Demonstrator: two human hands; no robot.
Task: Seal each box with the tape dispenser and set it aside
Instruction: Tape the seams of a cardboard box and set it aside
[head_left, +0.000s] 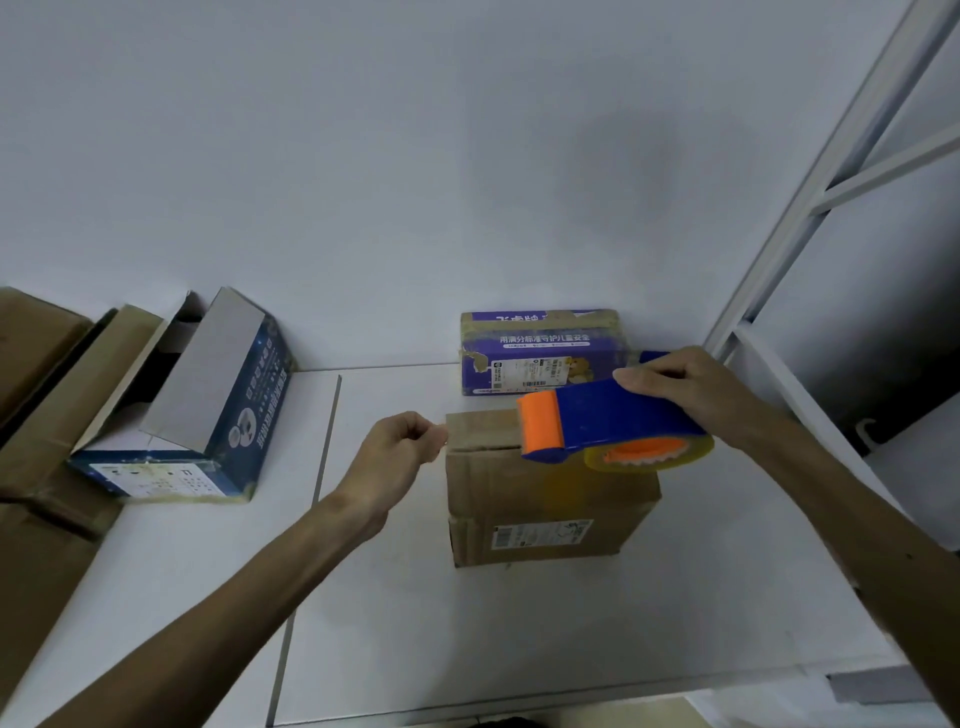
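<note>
A brown cardboard box (545, 499) with a shipping label on its near side stands on the white table (395, 597). My right hand (691, 389) grips a blue and orange tape dispenser (597, 421) with a clear tape roll, held over the box's far top edge. My left hand (405, 447) has its fingers curled and pinched together at the box's far left corner; clear tape seems to stretch there from the dispenser, but I cannot tell for sure.
A purple box (540, 353), taped shut, stands against the wall behind the brown one. A dark blue box (208, 415) with raised flaps sits at the left, beside larger brown cartons (36, 467). A white metal rack (810, 218) rises at the right.
</note>
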